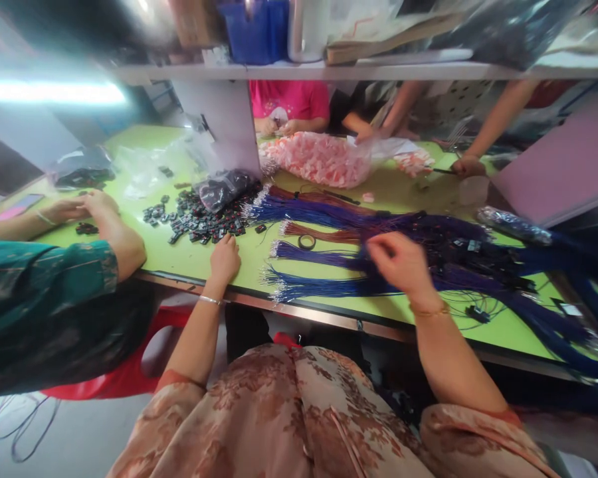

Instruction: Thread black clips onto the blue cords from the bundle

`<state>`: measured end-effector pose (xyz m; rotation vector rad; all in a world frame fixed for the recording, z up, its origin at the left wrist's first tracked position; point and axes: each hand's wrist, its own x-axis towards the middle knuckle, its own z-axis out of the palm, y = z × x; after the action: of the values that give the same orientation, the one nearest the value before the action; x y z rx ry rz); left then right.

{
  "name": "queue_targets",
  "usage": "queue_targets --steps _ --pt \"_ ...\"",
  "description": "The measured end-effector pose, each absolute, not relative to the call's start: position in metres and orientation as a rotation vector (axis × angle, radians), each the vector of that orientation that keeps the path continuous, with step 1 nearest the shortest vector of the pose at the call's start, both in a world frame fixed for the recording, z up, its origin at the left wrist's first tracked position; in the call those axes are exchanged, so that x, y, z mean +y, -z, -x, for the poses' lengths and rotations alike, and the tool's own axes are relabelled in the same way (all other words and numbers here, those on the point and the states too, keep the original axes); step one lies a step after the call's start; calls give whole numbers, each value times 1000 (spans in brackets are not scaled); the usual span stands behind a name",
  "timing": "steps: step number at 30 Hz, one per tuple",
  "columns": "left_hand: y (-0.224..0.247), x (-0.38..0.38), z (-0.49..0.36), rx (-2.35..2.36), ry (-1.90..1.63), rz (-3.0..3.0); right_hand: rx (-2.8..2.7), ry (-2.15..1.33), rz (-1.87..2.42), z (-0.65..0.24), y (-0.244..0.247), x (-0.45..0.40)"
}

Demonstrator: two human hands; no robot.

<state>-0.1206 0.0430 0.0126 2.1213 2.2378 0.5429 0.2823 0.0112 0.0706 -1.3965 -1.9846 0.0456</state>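
My left hand rests at the near edge of a pile of small black plastic connector housings. Its fingers are bent together, and whatever lies between the fingertips is too small to make out. Over the bundled wires, my right hand is curled with thumb and fingers drawn in; motion blurs its fingertips and what they hold. Blue wires lie in bundles with silvery terminals at their left ends. A brown wire bundle lies among them, beside a black tape ring.
A co-worker's hands are at the left of the green table. Across it, more people's hands work near a bag of pink pieces. A shelf spans above. A red stool stands lower left.
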Motion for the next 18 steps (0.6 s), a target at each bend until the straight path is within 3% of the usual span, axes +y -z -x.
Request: queue_targets --steps 2,5,18 --pt "-10 36 117 2324 -549 -2057 -2274 -363 1220 -243 -63 8" --pt "-7 25 114 2347 -604 -2007 -2541 -525 1184 -203 -46 8" --pt "-1 3 116 1889 -1215 -1536 -2640 -414 1205 -187 -33 10"
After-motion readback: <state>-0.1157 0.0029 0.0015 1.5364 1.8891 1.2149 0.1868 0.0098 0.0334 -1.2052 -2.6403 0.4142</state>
